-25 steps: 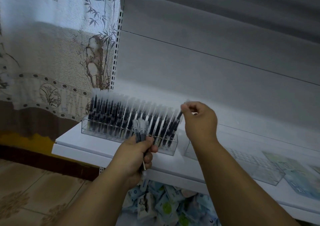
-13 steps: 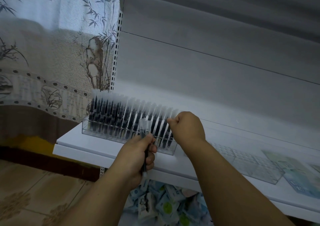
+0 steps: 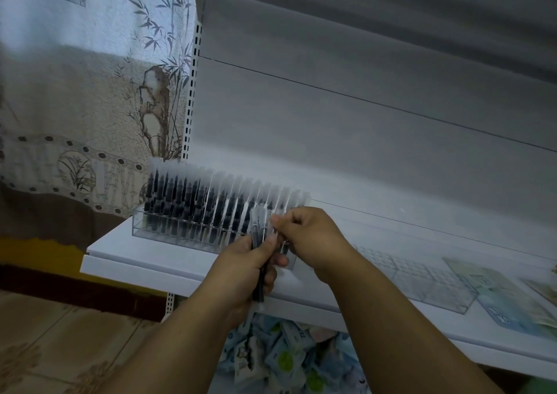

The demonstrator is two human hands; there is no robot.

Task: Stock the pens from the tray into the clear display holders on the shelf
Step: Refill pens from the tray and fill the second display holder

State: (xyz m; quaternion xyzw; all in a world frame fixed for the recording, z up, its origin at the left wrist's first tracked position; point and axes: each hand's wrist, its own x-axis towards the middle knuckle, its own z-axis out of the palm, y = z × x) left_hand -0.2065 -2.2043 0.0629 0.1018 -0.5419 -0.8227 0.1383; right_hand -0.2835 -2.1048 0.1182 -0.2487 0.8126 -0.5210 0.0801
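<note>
Pens [image 3: 258,242] are standing bunched in the left hand [image 3: 241,268], whose fingers are gripping them; at three o'clock the right hand [image 3: 313,236] is pinching one before the holder [image 3: 180,230] on the shelf [image 3: 144,261].

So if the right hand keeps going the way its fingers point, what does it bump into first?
Probably the bundle of pens gripped by the left hand. The right hand has its fingers curled toward them, almost touching. Depth is hard to judge from this one view.
</note>
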